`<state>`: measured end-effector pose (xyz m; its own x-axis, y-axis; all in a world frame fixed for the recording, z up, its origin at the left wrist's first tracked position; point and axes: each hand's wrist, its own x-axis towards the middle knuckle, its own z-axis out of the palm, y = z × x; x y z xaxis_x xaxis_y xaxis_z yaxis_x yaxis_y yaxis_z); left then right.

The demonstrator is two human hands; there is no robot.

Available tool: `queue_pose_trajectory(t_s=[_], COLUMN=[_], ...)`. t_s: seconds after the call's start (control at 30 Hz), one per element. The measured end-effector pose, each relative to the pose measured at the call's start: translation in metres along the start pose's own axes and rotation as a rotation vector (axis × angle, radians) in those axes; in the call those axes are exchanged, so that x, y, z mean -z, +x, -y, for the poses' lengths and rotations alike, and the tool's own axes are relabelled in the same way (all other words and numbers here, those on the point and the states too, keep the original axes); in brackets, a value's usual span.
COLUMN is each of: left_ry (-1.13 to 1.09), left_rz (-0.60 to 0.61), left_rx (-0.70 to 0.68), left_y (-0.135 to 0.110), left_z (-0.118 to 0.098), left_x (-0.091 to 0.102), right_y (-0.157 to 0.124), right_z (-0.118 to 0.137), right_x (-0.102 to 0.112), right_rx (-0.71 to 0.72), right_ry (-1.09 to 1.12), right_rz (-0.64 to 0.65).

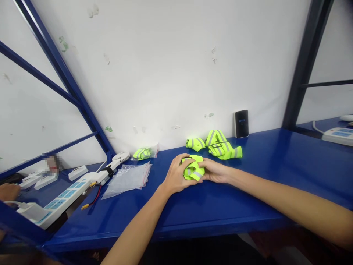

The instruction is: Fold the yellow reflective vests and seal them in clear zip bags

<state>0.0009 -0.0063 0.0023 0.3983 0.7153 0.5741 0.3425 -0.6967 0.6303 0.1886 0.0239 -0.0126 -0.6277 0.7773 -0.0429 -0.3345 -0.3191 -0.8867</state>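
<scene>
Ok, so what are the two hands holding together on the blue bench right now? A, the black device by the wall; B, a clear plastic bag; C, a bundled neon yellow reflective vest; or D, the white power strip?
C. The left hand and right hand both grip the bundled neon yellow reflective vest between them.

— Worktop?
— Painted metal, glossy blue, smooth.
— Hi-vis vest?
— Matt neon cloth, shiny reflective strips.
— Bag?
— Thin clear plastic, glossy, crinkled.
</scene>
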Motion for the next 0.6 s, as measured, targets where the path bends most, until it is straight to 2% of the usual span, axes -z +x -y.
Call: queue_pose_trajectory(t_s=[0.2,0.4,0.53,0.6], left_ry=[-0.054,0.035,0.029,-0.009], left_rz=[-0.048,-0.075,-0.108,-0.124], left_rx=[-0.008,-0.050,-0.040,-0.021], left_y=[0.000,0.000,0.002,0.002], left_z=[0.003,0.006,0.008,0.009], left_x=[-0.004,-0.009,-0.009,-0.008], right_y=[-0.005,-0.006,-0.007,-0.009], right_z=[0.001,0.000,0.001,0.001], right_x=[-0.006,-0.015,-0.017,-0.017], right_rx=[-0.030,0.107,0.161,0.203], right_ry=[0.005,-0.016,0.079,0.052], right_rz=[-0.054,-0.185,-0.093,-0.045])
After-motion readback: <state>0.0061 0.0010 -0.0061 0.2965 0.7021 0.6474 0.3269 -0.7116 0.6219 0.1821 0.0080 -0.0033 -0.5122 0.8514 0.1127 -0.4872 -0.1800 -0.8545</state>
